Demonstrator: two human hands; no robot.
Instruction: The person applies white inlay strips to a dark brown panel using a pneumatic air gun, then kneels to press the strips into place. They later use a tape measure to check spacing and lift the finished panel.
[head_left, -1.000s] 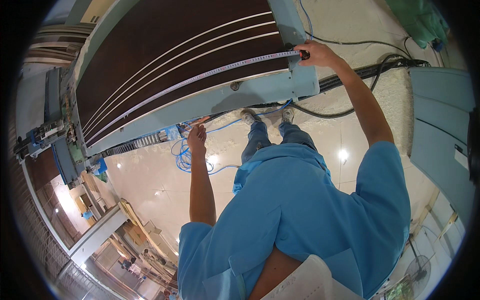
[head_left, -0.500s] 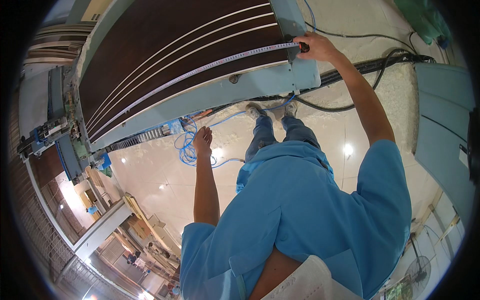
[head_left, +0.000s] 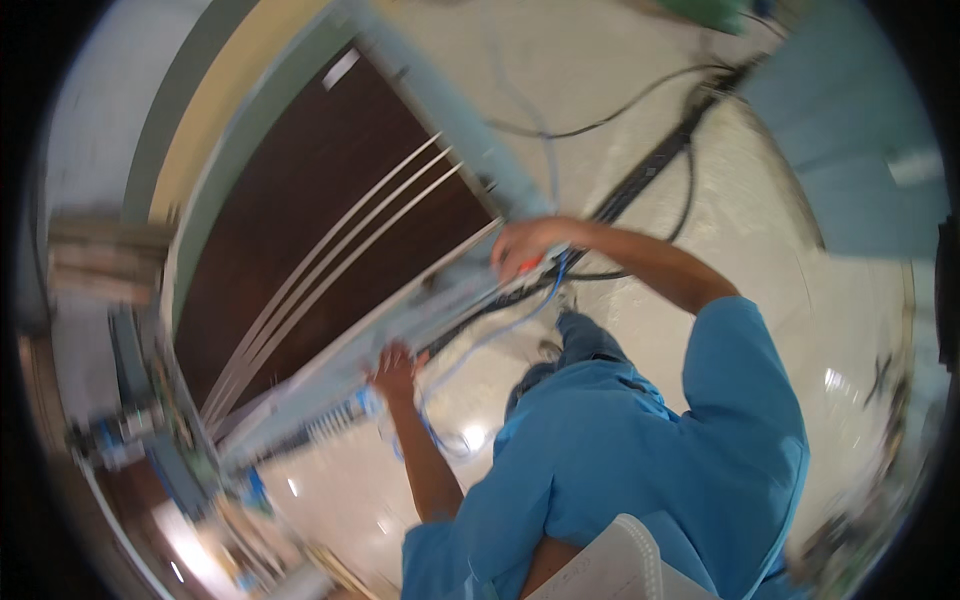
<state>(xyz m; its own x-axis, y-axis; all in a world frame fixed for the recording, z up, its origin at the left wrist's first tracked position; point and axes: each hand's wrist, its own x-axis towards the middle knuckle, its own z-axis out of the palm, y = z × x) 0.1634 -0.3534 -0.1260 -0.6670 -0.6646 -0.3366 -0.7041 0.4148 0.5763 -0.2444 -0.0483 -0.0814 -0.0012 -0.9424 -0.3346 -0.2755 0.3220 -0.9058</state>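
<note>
My right hand (head_left: 524, 246) is closed around a tape measure, of which a small orange-red part (head_left: 531, 266) shows below the fingers. It is over the near right corner of a light blue machine bed. My left hand (head_left: 395, 372) is beside the bed's near edge, its fingers spread, though blurred by motion. A dark brown board (head_left: 330, 190) lies on the bed, with three thin pale strips (head_left: 335, 250) running along it. I cannot make out the tape's blade against the blurred near rail (head_left: 400, 318).
Black cables (head_left: 655, 165) run over the pale floor on the right, towards a blue-grey cabinet (head_left: 850, 130). Loose blue hose (head_left: 450, 440) lies on the floor near my left hand. Stacked boards (head_left: 105, 260) stand at the far left, above a machine carriage (head_left: 120, 430).
The tape's blade, earlier stretched along the board, no longer shows across it. My right hand has moved left and nearer with the tape measure. The whole view has turned, with blur.
</note>
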